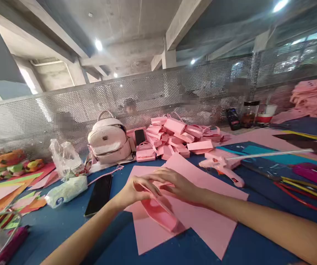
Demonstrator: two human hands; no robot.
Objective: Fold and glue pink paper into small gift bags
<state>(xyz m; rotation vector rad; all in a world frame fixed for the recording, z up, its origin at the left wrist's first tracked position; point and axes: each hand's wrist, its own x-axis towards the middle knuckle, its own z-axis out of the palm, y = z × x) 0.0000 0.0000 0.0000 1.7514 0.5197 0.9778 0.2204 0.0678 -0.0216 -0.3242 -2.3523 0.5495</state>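
My left hand [138, 188] is closed round the left side of a folded pink piece [161, 213], which looks like a small foam or paper box with an open hollow. Across its far side lies my right hand [176, 184], fingers curled onto the same piece. Both hands are above two overlapping pink sheets [213, 228] on the blue table. A pink hot glue gun [222, 167], with a long white glue stick in its back, lies just beyond my right forearm. The fingertips inside the folded piece are partly hidden.
A black phone [99, 195] and a tissue pack [67, 190] lie left. Behind stand a white backpack [107, 141] and a heap of folded pink boxes [175, 136]. Scissors [274, 176] with red and yellow handles lie right. A perforated metal screen [153, 92] runs behind the table.
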